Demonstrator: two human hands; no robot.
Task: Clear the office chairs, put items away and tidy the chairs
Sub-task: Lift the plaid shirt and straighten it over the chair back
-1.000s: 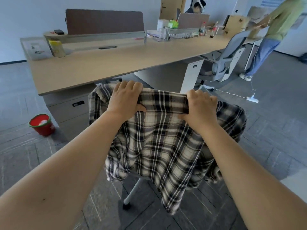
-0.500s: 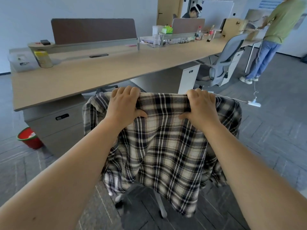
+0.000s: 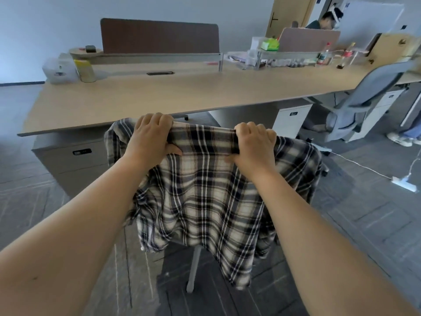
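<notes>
A black-and-cream plaid shirt (image 3: 205, 201) hangs over the back of an office chair right in front of me, hiding the backrest. Only the chair's pale legs (image 3: 193, 267) show below the cloth. My left hand (image 3: 150, 135) grips the top edge of the shirt-covered chair back on the left. My right hand (image 3: 255, 144) grips the same edge on the right. Both hands have their fingers curled over the top and thumbs pressed on the near side.
A long wooden desk (image 3: 159, 96) runs just beyond the chair, with a drawer cabinet (image 3: 75, 160) under its left end. A second grey office chair (image 3: 364, 103) stands at the right. A white power strip (image 3: 407, 181) and cable lie on the grey carpet. A person sits behind the far divider.
The chair with the shirt has come closer to the desk and turned to face it. My view has swung right, so the red bucket has left the frame. Both hands keep their grip.
</notes>
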